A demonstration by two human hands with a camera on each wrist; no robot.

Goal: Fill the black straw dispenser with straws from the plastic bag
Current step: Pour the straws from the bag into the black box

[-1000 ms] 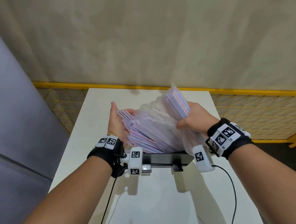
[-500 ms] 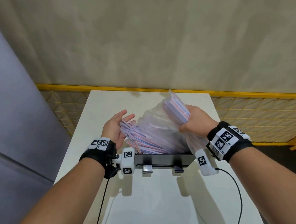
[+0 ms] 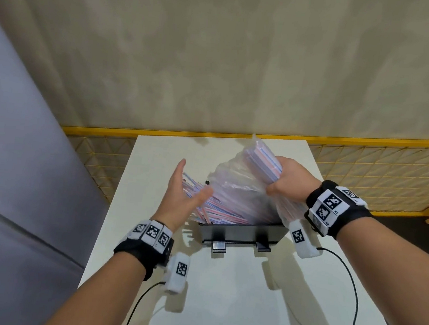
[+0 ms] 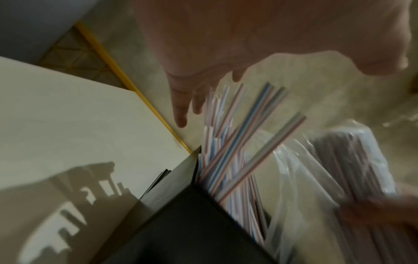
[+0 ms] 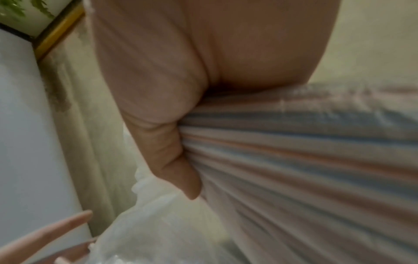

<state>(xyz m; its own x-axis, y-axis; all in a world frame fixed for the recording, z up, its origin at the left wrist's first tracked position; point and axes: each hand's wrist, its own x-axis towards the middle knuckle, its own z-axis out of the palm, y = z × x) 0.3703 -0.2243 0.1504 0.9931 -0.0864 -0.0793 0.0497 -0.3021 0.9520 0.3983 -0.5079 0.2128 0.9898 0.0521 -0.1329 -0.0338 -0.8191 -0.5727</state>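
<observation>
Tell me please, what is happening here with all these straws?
A person is tipping striped straws from a clear plastic bag into a black dispenser on the white table. The right hand grips the raised bag. The left hand is open beside the straws that stick out over the dispenser's left end.

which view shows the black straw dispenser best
The head view: the whole black straw dispenser sits on the table, straws leaning out. The left wrist view shows only a blurred corner of it; the right wrist view shows none.
</observation>
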